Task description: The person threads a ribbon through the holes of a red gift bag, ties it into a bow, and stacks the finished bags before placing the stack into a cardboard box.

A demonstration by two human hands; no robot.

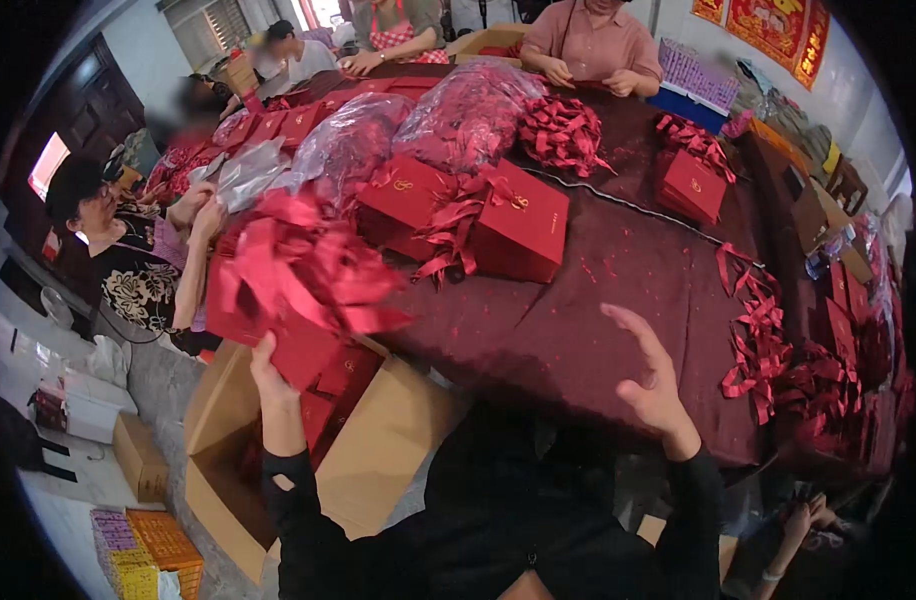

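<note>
My left hand (271, 375) grips a bundle of red gift bags (296, 352) topped with loose red ribbons (313, 265). It holds the bundle above an opened cardboard box (398, 430), where more red bags (348, 378) lie inside. My right hand (653, 385) is raised over the table's near edge with fingers apart and nothing in it. Beyond my hands, stacks of red bags with gold print (523, 225) stand on the dark red tablecloth (618, 290), ribbons trailing between them.
Clear plastic sacks of red ribbon (468, 110) sit behind the stacks. A ribbon pile (560, 135) and another bag stack (692, 185) lie farther right. More ribbons (758, 340) cover the right edge. A person (118, 240) works at left; others are across the table.
</note>
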